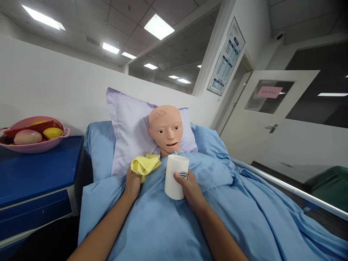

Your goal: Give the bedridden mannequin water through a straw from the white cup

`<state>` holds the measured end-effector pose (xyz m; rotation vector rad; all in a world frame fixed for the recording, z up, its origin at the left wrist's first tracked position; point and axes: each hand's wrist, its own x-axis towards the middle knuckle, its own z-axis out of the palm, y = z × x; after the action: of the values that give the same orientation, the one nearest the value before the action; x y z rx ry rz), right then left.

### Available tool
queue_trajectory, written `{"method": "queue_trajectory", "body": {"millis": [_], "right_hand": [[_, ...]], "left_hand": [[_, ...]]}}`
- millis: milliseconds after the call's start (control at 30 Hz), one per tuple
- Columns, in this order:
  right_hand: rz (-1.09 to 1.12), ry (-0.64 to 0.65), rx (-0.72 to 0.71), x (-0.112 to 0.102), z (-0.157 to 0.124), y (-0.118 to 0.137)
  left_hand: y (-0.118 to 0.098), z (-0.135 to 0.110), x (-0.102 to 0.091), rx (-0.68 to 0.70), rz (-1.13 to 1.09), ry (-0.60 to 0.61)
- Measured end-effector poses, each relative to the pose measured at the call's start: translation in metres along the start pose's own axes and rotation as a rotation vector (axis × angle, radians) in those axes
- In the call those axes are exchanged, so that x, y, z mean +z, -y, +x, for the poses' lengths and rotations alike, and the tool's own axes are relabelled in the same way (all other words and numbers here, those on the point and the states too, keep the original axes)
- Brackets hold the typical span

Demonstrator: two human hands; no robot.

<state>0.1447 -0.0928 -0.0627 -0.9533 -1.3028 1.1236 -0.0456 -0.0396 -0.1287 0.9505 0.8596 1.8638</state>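
Note:
A training manikin (166,127) lies in bed with its head on a lilac pillow (130,130), mouth slightly parted. My right hand (190,186) is closed around a white cup (174,181) with dark stripes, held upright below the manikin's chin. Something thin and pale, perhaps a straw, sticks out at the cup's top. On the left, my left hand (133,183) grips a crumpled yellow cloth (145,165) beside the manikin's neck; the cloth hides most of the fingers. The blue blanket (154,224) lies under both forearms.
A blue bedside cabinet (40,175) stands at the left, bearing a pink basket (38,146) with a yellow fruit (53,133) and other fruit. A metal bed rail (288,188) runs along the right side. Beyond it is a door (255,127) standing ajar.

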Motion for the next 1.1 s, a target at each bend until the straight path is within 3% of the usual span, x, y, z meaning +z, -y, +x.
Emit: {"method": "queue_trajectory", "body": {"millis": [533,900,1100], "right_hand": [[0.032,0.045,-0.095,0.000,0.004,-0.007],[0.035,0.080,-0.099,0.000,0.003,-0.004],[0.042,0.074,-0.092,-0.001,0.006,-0.007]], "left_hand": [[0.004,0.004,-0.008,0.047,0.107,-0.050],[-0.011,0.001,-0.004,0.053,0.208,-0.053],[-0.008,0.000,-0.003,0.002,0.118,-0.026]]}}
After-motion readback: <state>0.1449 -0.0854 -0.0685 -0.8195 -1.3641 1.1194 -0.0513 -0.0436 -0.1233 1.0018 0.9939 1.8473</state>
